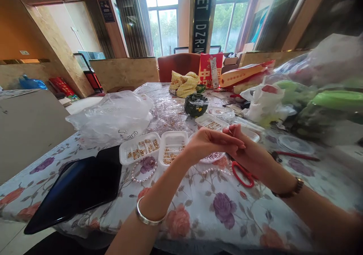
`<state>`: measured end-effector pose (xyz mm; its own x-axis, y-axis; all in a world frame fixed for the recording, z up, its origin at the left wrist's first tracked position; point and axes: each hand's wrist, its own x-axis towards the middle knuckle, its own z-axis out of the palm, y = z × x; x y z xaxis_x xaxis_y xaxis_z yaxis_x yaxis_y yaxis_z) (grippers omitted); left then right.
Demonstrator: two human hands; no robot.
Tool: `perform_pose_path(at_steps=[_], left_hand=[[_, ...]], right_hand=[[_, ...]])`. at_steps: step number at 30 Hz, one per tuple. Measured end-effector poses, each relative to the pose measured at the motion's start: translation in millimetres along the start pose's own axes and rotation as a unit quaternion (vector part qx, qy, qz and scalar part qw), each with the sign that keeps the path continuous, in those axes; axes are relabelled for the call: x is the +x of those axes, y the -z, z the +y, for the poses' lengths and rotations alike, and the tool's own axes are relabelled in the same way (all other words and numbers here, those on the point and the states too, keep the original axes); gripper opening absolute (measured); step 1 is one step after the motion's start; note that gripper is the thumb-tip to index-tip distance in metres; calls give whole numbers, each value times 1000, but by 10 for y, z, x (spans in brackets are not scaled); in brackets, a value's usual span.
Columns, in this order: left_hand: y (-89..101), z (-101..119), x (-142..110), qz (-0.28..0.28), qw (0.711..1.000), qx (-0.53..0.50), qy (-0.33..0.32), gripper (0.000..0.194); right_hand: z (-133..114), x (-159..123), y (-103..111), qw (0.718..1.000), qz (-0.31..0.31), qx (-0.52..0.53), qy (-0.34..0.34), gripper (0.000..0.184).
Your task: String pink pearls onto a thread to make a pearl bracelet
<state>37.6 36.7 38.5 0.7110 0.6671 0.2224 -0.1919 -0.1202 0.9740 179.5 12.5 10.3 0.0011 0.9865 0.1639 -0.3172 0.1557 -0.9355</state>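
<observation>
My left hand (pixel 209 143) and my right hand (pixel 244 150) meet above the table, fingers pinched together. Whatever they hold is too small or hidden to make out. Under my hands stands a white bowl of pinkish pearl beads (pixel 212 156). A string of pearl beads (pixel 217 170) lies in front of it, beside red-handled scissors (pixel 243 174) below my right hand. Left of my hands are two white divided trays with gold-coloured beads, one tray (pixel 122 156) beside the other tray (pixel 173 134). A pearl bead loop (pixel 144 180) lies in front of them. Another bead tray (pixel 200 121) is behind my hands.
A black tablet-like panel (pixel 85 187) lies at the left edge. Behind it are a bulky clear plastic bag (pixel 113 113) and a dark green woven-looking coil (pixel 196 104). Bags (pixel 265 101) crowd the right side, near a clear round lid (pixel 296 144) and a red-handled tool (pixel 297 156).
</observation>
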Motion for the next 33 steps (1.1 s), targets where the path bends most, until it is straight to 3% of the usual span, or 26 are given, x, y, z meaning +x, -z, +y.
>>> perform_pose_path(at_steps=[7,15,33], left_hand=[[34,-62,12,-36,999,1,3,20],[32,-49,8,-12,1000,-24,-1,21],[45,-94,45,-18,999,-33,17,19]], right_hand=[[10,23,16,1000,-20,-19,12,31],[-40,5,2,995,-8,92,-25,21],[-68,4,16,991,-23,127,-24,17]])
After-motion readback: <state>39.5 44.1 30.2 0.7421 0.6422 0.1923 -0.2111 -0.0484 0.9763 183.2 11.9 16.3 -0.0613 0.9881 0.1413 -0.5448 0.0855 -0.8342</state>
